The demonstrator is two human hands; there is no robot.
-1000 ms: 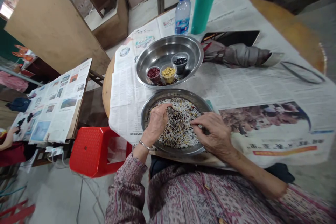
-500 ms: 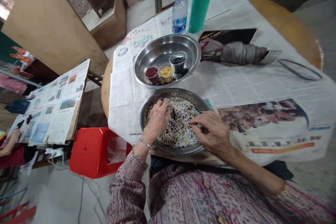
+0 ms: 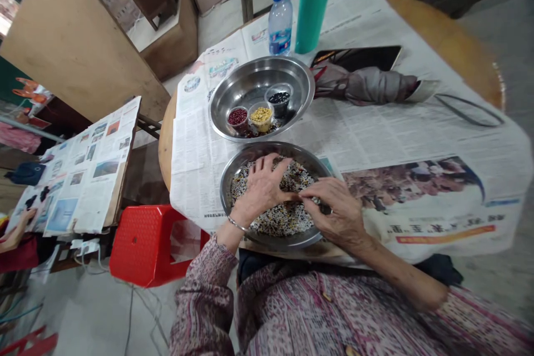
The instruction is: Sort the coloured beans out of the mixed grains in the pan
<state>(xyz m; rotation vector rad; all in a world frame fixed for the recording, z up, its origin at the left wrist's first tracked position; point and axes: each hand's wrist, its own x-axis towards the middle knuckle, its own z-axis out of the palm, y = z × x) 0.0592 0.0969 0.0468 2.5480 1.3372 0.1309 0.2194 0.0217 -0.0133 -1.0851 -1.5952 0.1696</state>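
A steel basin (image 3: 227,200) at the table's near edge holds mixed grains and beans (image 3: 287,222), white, yellow, dark red and black. Over the grains my left hand (image 3: 267,186) spreads its fingers, the thumb pointing right. My right hand (image 3: 340,208) is at the basin's right side, thumb and forefinger pinched near the left thumb; what they hold, if anything, is too small to make out. Behind stands a second basin (image 3: 233,75) with three clear cups: red beans (image 3: 237,117), yellow beans (image 3: 261,115) and black beans (image 3: 279,98).
Newspaper (image 3: 417,139) covers the round table. Behind the basins stand a water bottle (image 3: 280,19) and a green bottle (image 3: 316,5). A folded umbrella (image 3: 371,86) and a dark tablet (image 3: 359,57) lie to the right. A red stool (image 3: 139,245) is at left; another person's arm (image 3: 19,231) shows beyond.
My left hand has moved right across the grains and its fingers have spread. The right hand keeps its pinch in nearly the same place. The view has shifted slightly.
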